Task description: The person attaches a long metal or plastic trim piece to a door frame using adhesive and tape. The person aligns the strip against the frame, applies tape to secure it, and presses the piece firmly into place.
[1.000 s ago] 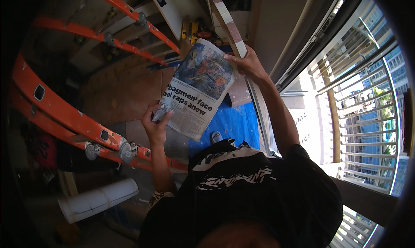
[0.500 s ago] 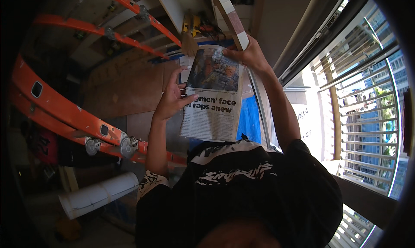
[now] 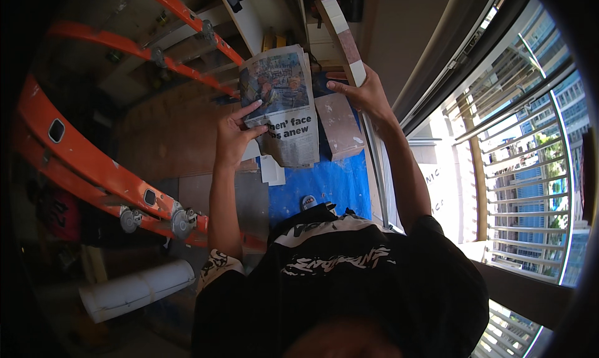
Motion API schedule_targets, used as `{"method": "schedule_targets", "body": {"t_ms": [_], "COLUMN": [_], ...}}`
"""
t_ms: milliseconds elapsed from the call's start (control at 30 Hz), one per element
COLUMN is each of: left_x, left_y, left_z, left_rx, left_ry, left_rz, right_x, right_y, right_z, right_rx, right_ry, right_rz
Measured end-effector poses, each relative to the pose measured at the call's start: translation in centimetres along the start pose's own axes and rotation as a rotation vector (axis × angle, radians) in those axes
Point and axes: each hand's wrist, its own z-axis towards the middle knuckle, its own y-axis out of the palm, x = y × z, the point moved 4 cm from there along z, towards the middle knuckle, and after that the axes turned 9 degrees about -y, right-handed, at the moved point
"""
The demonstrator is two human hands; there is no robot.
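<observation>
My left hand [image 3: 234, 132] pinches a folded newspaper [image 3: 288, 102] at its left edge, with the thumb and a finger on the front. The page faces up and carries a colour photo above a bold headline. To the right, my right hand [image 3: 369, 99] is off the paper, its thumb stretched out to the left. It is beside the lower end of a long, narrow strip with white and reddish-brown sections [image 3: 340, 27]. Its other fingers are partly hidden behind that end, and I cannot tell whether they touch it.
An orange ladder [image 3: 93, 158] stands at the left, near a white roll [image 3: 137, 289]. Below the newspaper lie a blue sheet [image 3: 324, 186], a paint-specked brown board [image 3: 340, 130] and brown floor covering [image 3: 175, 133]. A window with a slatted railing [image 3: 530, 189] is at the right.
The newspaper has moved left and up in my left hand. My right thumb has come off its upper right corner. More of the blue sheet and the brown board now shows.
</observation>
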Motion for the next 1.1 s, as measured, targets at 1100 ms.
{"method": "schedule_targets", "body": {"t_ms": [1100], "left_x": [-4.9], "left_y": [5.2], "left_z": [2.8], "left_rx": [0.096], "left_ry": [0.243], "left_rz": [0.612], "right_x": [-4.1], "right_y": [0.1], "right_z": [0.6], "right_rx": [0.097], "right_ry": [0.013], "right_rz": [0.043]}}
